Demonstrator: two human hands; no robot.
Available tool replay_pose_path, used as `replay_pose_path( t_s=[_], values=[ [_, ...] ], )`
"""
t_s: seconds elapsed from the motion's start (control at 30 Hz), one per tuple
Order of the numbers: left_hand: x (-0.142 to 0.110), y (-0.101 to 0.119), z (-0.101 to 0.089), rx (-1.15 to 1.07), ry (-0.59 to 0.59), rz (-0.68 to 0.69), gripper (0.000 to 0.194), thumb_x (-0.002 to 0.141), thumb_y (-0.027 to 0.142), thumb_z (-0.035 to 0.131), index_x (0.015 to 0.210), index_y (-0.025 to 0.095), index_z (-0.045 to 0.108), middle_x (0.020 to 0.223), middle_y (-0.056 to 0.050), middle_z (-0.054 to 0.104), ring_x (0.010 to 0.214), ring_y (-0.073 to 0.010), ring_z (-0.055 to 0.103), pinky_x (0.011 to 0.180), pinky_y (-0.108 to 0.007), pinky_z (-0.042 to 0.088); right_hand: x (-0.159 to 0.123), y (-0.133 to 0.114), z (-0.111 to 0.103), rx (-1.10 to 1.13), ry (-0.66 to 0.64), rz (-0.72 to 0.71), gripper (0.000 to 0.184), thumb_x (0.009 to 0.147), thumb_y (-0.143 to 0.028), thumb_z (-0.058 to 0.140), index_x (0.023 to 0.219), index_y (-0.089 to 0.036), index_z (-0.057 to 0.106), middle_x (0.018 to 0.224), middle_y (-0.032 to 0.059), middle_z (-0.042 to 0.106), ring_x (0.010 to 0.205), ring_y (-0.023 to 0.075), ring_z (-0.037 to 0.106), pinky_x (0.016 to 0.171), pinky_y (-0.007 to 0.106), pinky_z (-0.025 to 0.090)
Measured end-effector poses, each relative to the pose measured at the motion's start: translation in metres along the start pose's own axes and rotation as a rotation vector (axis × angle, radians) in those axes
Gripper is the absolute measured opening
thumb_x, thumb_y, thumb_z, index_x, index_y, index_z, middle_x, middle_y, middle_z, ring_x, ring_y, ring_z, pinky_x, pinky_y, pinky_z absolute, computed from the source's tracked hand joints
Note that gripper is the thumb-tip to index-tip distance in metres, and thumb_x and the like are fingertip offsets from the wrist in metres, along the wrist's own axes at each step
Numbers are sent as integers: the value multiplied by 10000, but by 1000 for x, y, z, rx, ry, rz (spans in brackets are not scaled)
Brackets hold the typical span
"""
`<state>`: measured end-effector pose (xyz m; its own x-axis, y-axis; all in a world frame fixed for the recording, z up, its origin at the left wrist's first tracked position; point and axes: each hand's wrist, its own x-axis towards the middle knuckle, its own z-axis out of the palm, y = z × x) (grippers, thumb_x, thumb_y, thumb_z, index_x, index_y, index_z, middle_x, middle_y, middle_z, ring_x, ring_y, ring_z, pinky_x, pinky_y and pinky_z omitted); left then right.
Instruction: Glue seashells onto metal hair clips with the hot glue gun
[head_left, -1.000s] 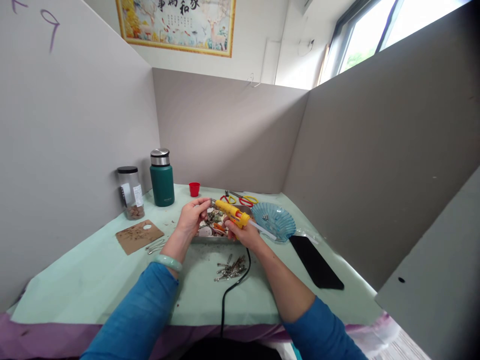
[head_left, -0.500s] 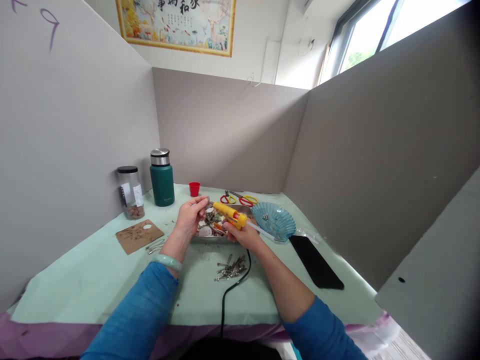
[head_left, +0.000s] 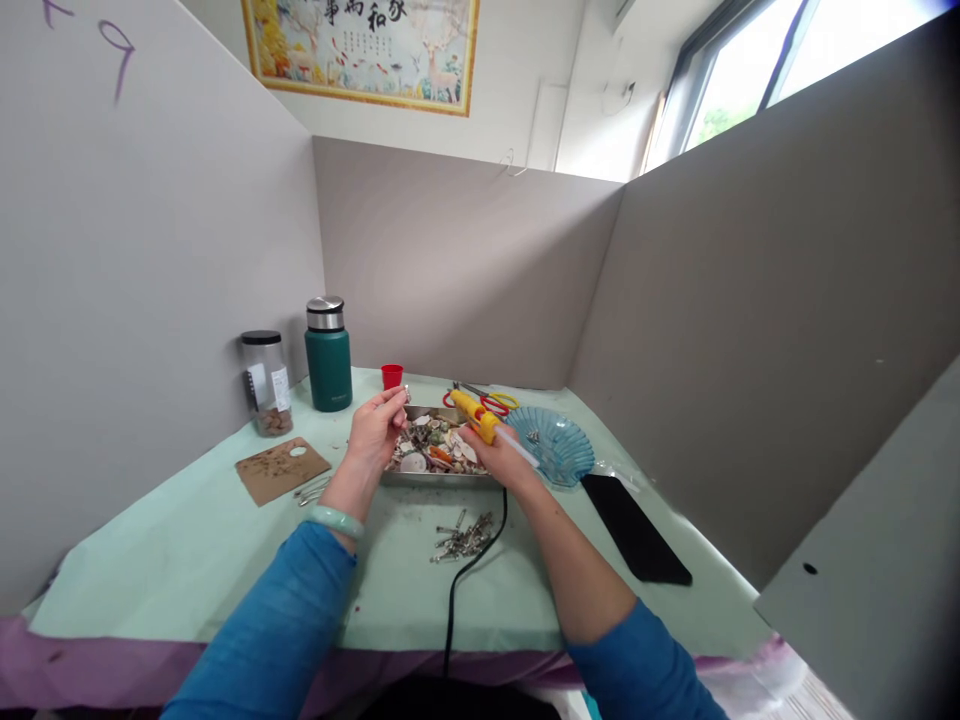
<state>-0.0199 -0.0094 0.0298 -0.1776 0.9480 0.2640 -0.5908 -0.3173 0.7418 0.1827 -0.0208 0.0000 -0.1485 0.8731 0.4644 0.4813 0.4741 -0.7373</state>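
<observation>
My right hand (head_left: 499, 455) is wrapped round a yellow hot glue gun (head_left: 471, 408), a white glue stick (head_left: 519, 446) poking out of its back end. Between thumb and fingertips, my left hand (head_left: 379, 430) pinches a small whitish shiny piece (head_left: 407, 394), too small to name. Both hands are over a metal tray (head_left: 435, 480) of mixed shells (head_left: 414, 462). The gun's tip is apart from the pinched piece. Nearer to me lies a pile of small metal clips (head_left: 463, 540), beside the gun's black cord (head_left: 451, 610).
A blue shell-shaped dish (head_left: 562, 440) with small bits stands right of the tray, scissors (head_left: 495, 402) and a red cup (head_left: 391, 376) behind. On the left are a green bottle (head_left: 328, 360), a jar (head_left: 267, 390) and brown cardboard (head_left: 281, 470). A black phone-like slab (head_left: 637, 530) lies right.
My right hand has drawn the glue gun to the right, away from the small piece. My left hand still pinches that piece, now slightly further left.
</observation>
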Motion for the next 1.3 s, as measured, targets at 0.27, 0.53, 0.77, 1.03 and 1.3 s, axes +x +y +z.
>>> replay_pose_path(
  t_s=[0.27,0.53,0.77,1.03,1.3],
  values=[
    [-7,0,4,-51,-85,-138,274,588,163,799,814,109,655,613,44,507,458,-27,405,450,-170,393,20,-1,-3,-641,-83,146,474,743,-542,610,1016,-154,608,1018,138,614,903,260,605,712,312,415],
    [-19,1,17,-262,-108,-313,108,681,108,725,719,127,626,631,20,562,507,-62,491,614,-251,504,9,-20,2,-533,144,-182,262,783,-378,636,946,-174,627,1031,107,607,1014,260,544,856,364,407],
    [-20,-12,27,-372,-53,-285,86,783,109,639,700,120,618,673,-31,626,602,-105,585,619,-221,503,-8,-59,45,-276,258,-333,173,867,-333,553,962,-196,601,938,58,640,800,179,588,718,289,429],
    [-23,-11,33,-422,130,-283,149,821,120,597,673,133,597,614,-17,614,543,-98,584,575,-209,495,-5,-52,60,-127,210,-269,250,821,-312,608,1050,-215,577,1003,40,651,869,187,591,760,303,441],
    [-25,-12,34,-379,13,-216,99,748,146,695,716,144,602,661,2,617,604,-86,584,624,-197,490,-9,-53,54,25,167,-305,268,884,-255,495,1134,-187,565,1095,78,617,996,185,566,867,314,438]
  ],
)
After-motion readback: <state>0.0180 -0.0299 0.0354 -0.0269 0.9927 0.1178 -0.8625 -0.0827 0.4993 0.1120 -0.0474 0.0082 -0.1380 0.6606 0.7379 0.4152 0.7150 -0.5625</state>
